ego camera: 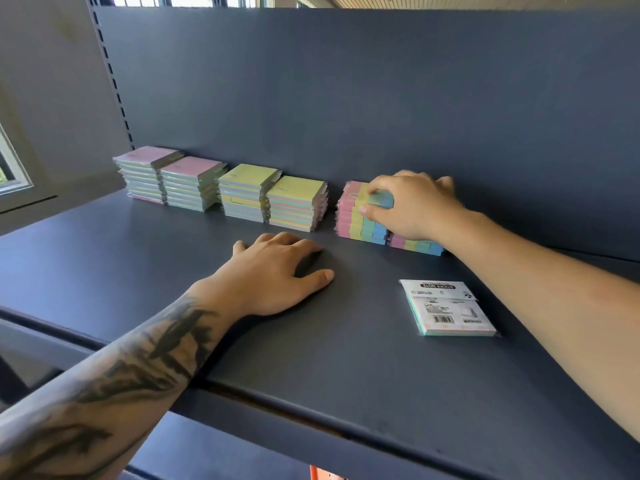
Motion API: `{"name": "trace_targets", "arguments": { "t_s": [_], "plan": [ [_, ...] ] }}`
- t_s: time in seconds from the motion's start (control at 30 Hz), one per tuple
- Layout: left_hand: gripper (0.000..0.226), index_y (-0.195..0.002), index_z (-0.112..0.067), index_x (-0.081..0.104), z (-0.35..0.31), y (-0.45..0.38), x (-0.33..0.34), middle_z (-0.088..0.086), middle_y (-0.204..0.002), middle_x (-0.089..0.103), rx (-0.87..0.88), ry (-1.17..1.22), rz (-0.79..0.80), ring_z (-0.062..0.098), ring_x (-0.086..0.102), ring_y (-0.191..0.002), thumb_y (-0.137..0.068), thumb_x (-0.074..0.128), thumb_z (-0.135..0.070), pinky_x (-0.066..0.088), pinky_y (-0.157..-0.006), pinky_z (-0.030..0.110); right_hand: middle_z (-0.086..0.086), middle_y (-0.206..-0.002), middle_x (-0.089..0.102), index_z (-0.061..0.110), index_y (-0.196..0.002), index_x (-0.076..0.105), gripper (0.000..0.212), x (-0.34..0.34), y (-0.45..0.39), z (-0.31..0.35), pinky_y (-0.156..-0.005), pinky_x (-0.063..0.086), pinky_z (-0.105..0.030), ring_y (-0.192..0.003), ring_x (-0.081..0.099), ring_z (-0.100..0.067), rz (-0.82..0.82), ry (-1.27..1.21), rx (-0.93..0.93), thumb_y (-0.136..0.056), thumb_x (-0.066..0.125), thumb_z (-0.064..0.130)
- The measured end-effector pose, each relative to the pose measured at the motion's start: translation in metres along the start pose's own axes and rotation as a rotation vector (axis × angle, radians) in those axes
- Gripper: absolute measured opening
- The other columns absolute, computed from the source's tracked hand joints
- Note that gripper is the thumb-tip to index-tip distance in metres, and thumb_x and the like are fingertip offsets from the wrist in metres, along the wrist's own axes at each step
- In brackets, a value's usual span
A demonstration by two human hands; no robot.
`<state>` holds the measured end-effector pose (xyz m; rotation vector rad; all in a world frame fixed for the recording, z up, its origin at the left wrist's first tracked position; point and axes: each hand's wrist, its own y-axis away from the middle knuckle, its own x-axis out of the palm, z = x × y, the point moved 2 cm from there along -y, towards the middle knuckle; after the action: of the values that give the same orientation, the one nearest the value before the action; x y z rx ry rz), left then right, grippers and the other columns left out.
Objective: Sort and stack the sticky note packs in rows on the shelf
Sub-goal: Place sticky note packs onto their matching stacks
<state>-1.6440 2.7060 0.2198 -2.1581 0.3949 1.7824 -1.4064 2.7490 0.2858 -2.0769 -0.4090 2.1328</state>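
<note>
Against the far back panel of the dark grey metal shelf (346,358), right of centre, stood a tall stack of striped pink, yellow, green and blue sticky note packs (360,221), and the right hand (410,202) gripped the top pack of it, thumb pressed on the near edge and fingers curled over the top. Just beside that stack on the right, touching it, lay a much lower stack of the same striped packs (417,244), partly hidden under the right wrist. Left of the striped stacks, along the same back row, stood two stacks of yellow-topped pastel packs (298,202), side by side and touching, and further left two stacks of pink-topped pastel packs (169,176), the far-left one set slightly further back. One loose plastic-wrapped pack, white label side up with a barcode (448,308), lay flat on the shelf near the front, well apart from the rows and below the right forearm. The left hand (273,271) rested palm down on the bare shelf surface between the yellow-topped stacks and the near edge, fingers loosely spread and holding nothing; its forearm, marked with a dark tattoo, crossed the shelf's near edge. Behind the shelf rose the plain dark grey back panel (346,98), and a window frame (14,168) showed at far left.
</note>
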Motion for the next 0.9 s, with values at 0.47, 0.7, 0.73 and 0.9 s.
{"name": "trace_targets", "arguments": {
  "t_s": [0.47, 0.7, 0.73, 0.9],
  "plan": [
    [0.055, -0.135, -0.044, 0.055, -0.040, 0.005, -0.013, -0.011, -0.135, 0.057, 0.112, 0.014, -0.017, 0.018, 0.053, -0.125, -0.093, 0.041, -0.077, 0.038, -0.111, 0.046, 0.009, -0.152, 0.046, 0.043, -0.143, 0.049, 0.048, -0.023, 0.067, -0.018, -0.109, 0.030, -0.045, -0.137, 0.043, -0.023, -0.030, -0.062, -0.120, -0.098, 0.052, 0.057],
    [0.072, -0.144, -0.036, 0.053, -0.125, -0.004, -0.015, -0.014, -0.139, 0.060, 0.376, 0.101, 0.096, 0.012, 0.058, -0.119, -0.083, 0.066, -0.073, 0.050, -0.102, 0.039, 0.021, -0.112, 0.068, 0.037, -0.111, 0.072, 0.022, -0.026, 0.140, -0.072, -0.092, 0.050, -0.033, -0.107, 0.061, -0.004, 0.062, -0.320, -0.122, -0.090, 0.072, 0.045],
    [0.072, -0.141, -0.037, 0.056, -0.130, -0.007, -0.012, -0.014, -0.136, 0.061, 0.391, 0.100, 0.102, 0.012, 0.059, -0.117, -0.081, 0.066, -0.075, 0.051, -0.100, 0.039, 0.021, -0.108, 0.069, 0.038, -0.108, 0.073, 0.020, -0.020, 0.146, -0.079, -0.093, 0.051, -0.035, -0.105, 0.061, -0.002, 0.074, -0.358, -0.108, -0.089, 0.074, 0.046],
    [0.070, -0.129, -0.036, 0.065, -0.126, -0.009, 0.006, -0.020, -0.113, 0.064, 0.458, 0.177, -0.040, 0.006, 0.056, -0.105, -0.075, 0.058, -0.080, 0.050, -0.094, 0.038, 0.023, -0.120, 0.067, 0.036, -0.114, 0.073, 0.033, -0.001, 0.166, -0.091, -0.107, 0.046, -0.032, -0.119, 0.058, 0.003, 0.153, -0.598, -0.142, -0.083, 0.082, 0.047]
  ]
}}
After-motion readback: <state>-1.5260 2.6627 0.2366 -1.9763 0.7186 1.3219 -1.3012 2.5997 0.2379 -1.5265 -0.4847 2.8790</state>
